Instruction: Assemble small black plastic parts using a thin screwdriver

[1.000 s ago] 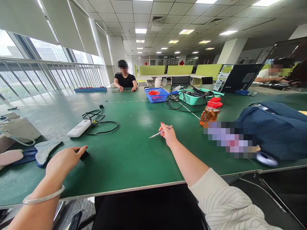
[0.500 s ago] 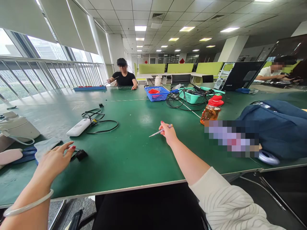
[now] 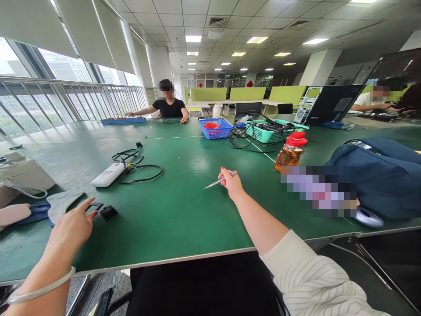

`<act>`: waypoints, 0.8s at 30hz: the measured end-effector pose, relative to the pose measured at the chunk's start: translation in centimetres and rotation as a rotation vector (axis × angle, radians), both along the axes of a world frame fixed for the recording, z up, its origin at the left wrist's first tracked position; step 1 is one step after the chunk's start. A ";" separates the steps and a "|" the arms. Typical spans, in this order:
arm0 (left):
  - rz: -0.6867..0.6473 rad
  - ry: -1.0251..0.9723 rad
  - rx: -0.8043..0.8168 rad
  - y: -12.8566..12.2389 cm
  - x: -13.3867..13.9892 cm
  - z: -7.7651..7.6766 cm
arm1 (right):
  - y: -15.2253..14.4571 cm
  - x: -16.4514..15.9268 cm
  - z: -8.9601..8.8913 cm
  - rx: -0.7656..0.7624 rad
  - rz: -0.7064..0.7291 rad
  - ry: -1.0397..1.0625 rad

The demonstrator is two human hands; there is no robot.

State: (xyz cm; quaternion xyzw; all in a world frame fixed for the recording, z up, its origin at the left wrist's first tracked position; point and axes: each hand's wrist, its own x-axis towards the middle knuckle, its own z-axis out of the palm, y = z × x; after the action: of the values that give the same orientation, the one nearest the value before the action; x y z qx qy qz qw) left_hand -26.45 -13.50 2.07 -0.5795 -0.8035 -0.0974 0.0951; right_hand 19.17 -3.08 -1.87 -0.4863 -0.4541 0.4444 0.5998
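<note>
The left hand (image 3: 70, 228) rests on the green table (image 3: 184, 206), fingers loosely spread and holding nothing, its fingertips touching a small flat black frame (image 3: 94, 205); a small black block (image 3: 108, 212) lies just beside that frame, clear of the fingers; the right hand (image 3: 233, 184) is pinched closed on a slim screwdriver (image 3: 219, 181), tip pointing left just above the table; a white power bank (image 3: 108, 174) with a black cable (image 3: 141, 171) lies further off; an amber bottle (image 3: 290, 154) stands to the right.
</note>
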 end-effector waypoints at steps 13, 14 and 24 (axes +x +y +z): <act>-0.278 0.082 -0.109 -0.1 2.0 -0.7 | 0.0 0.0 -0.1 0.002 -0.007 -0.009; -0.296 0.098 -0.102 -0.1 2.1 -0.7 | 0.1 0.0 -0.1 0.000 -0.008 -0.009; -0.331 0.128 -0.140 0.1 1.8 -0.5 | 0.1 -0.1 -0.3 0.012 -0.012 -0.001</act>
State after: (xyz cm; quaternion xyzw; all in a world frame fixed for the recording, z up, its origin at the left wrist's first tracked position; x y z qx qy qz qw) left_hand -24.66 -13.42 1.59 -0.7141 -0.6942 -0.0187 0.0880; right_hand 19.12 -2.94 -2.12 -0.4858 -0.4541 0.4377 0.6052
